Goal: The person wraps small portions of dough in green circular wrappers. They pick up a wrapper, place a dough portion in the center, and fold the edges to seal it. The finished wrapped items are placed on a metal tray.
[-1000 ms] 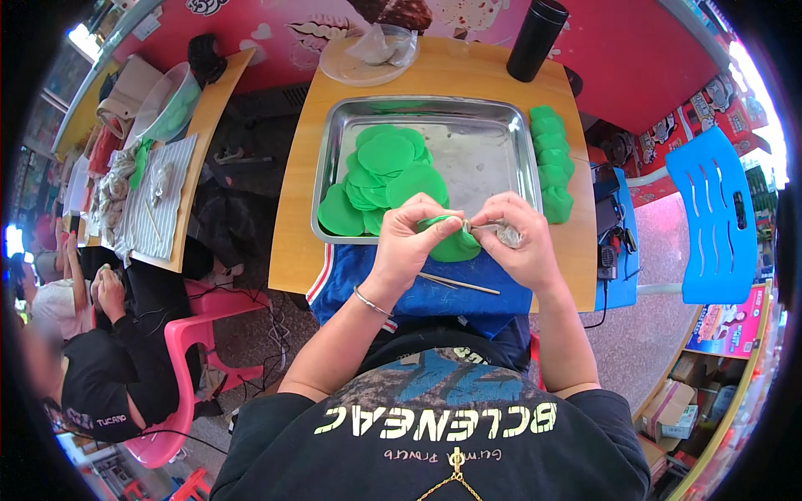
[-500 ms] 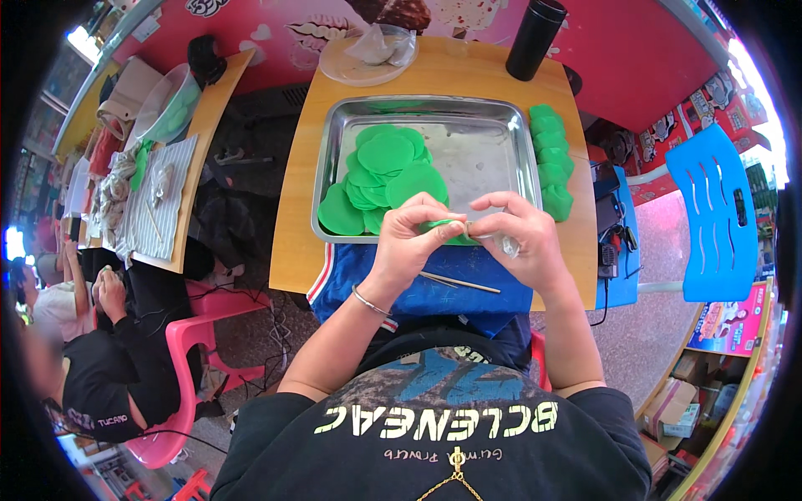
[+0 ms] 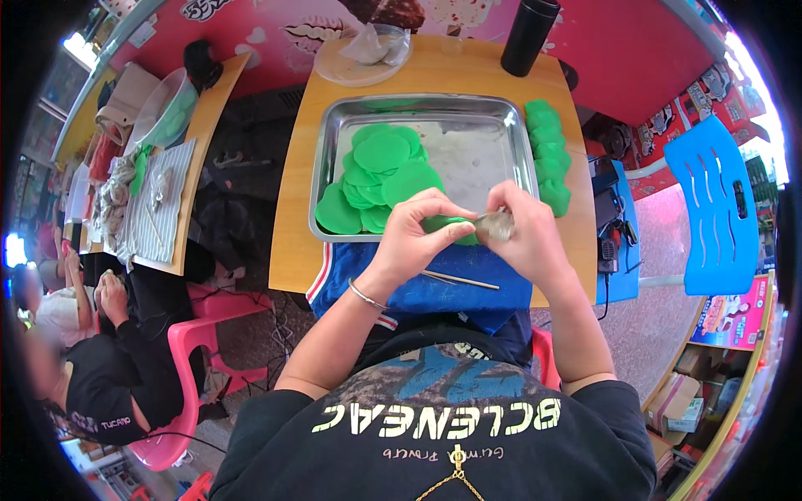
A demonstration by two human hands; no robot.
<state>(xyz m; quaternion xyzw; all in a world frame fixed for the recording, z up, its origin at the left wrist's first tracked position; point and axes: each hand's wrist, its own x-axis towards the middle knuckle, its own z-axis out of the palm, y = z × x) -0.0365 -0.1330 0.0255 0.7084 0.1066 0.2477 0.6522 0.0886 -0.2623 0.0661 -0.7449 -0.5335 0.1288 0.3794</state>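
Note:
My left hand [image 3: 415,236], with a silver bangle on its wrist, pinches a thin green round sheet [image 3: 443,223] that looks folded. Close against it, my right hand [image 3: 532,240] is closed on a greyish, partly see-through wad [image 3: 499,225] whose kind I cannot make out. The two hands almost meet at the fold, over the near edge of a metal tray [image 3: 501,107]. In the tray's left half lies a loose pile of flat green discs [image 3: 383,153]. Right of the tray stands a row of green folded pieces [image 3: 547,154], pressed together.
A thin wooden stick [image 3: 462,280] lies on blue cloth [image 3: 376,275] at the table's near edge. A black cylinder [image 3: 530,37] and a clear bowl [image 3: 334,67] holding a plastic bag stand at the back. On the left, a person [image 3: 109,359] sits by another table; a blue chair [image 3: 710,204] is right.
My right hand has turned, its fingers curling around the greyish wad, which shows more plainly beside the fold. My left hand stays nearly in place, still pinching the green sheet.

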